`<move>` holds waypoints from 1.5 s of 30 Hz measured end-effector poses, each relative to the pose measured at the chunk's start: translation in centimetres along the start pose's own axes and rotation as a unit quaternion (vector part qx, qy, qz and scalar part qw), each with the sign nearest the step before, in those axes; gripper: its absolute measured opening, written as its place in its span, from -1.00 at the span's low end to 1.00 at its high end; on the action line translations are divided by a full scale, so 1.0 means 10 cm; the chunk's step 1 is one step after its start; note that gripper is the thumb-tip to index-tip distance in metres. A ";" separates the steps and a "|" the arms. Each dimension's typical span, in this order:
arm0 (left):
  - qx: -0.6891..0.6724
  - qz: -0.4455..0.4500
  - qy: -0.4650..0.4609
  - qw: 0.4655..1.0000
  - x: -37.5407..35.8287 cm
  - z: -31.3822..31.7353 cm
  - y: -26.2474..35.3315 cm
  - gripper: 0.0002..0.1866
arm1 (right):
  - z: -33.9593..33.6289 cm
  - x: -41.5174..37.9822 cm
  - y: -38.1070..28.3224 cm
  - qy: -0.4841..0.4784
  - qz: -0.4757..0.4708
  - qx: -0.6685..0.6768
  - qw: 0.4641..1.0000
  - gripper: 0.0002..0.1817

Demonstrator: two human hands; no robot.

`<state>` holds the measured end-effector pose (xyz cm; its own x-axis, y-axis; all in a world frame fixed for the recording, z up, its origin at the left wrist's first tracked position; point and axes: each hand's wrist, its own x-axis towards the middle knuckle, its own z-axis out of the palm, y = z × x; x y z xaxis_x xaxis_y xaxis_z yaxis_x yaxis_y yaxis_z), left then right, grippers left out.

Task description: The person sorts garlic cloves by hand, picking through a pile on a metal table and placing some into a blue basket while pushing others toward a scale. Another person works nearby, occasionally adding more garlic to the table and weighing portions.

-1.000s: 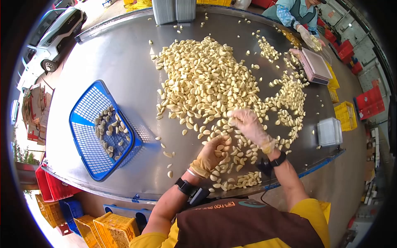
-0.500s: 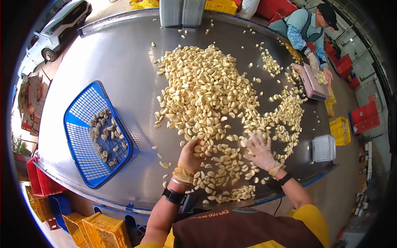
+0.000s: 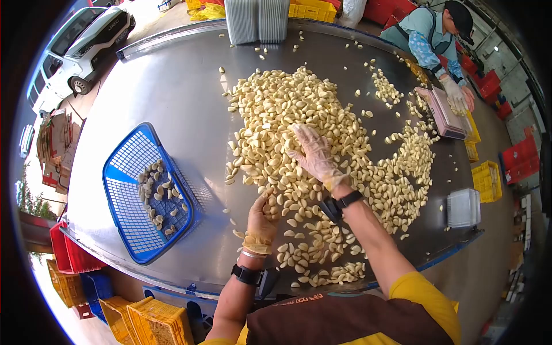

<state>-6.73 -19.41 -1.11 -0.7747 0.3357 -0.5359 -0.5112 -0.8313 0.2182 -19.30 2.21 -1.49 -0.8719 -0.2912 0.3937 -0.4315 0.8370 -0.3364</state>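
Observation:
Peeled garlic cloves [image 3: 287, 103] lie in a large heap on the metal table [image 3: 172, 92]. My right hand [image 3: 315, 152], in a thin clear glove, rests on the middle of the heap with its fingers spread. At the heap's lower left edge is my left hand [image 3: 263, 225], also gloved, its fingers curled round several cloves. To the left stands a blue basket [image 3: 127, 224], tilted, with some darker cloves [image 3: 158, 181] inside. Smaller groups of cloves [image 3: 339, 273] lie near the table's front edge.
Stacked clear trays [image 3: 257, 22] stand at the back edge, more clear trays [image 3: 463, 207] at the right. At the far right a co-worker [image 3: 428, 34] reaches over a pink scale [image 3: 445, 115]. Yellow crates [image 3: 161, 322] stand below the front left edge.
My right hand has moved up and left from the lower right cloves onto the heap. My left hand has stayed at the heap's lower edge. The whole view has shifted slightly.

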 end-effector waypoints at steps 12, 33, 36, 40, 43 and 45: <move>-0.056 0.028 0.057 0.996 -0.07 0.21 0.06 -0.79 | -0.83 -1.18 0.09 -0.214 0.132 -0.124 0.960 -0.22; -0.074 0.106 0.048 0.990 -0.03 0.05 0.13 -0.75 | -1.11 -1.37 -0.96 -0.450 -0.071 -0.061 0.888 -0.67; -0.084 0.090 0.089 0.988 -0.08 0.20 0.10 -0.76 | -1.14 -1.15 -0.88 -0.390 0.025 0.000 0.921 -0.60; -0.076 0.062 0.043 0.994 0.01 0.02 0.04 -0.77 | -0.60 -0.88 -1.06 -0.171 -0.109 -0.041 0.978 -0.35; -0.079 0.042 -0.018 0.996 0.07 -0.17 0.06 -0.76 | -0.64 -0.93 -1.14 -0.312 -0.137 -0.073 0.937 -0.25; -0.102 0.037 -0.027 0.994 0.10 -0.11 0.09 -0.77 | -0.93 -0.98 -0.98 -0.484 -0.197 0.040 0.852 -0.33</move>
<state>-7.56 -20.36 -2.36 -0.8289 0.2893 -0.4788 -0.3707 -0.9251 0.0828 -4.41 1.17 5.93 -0.4227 -0.8194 -0.3871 -0.7151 0.5640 -0.4129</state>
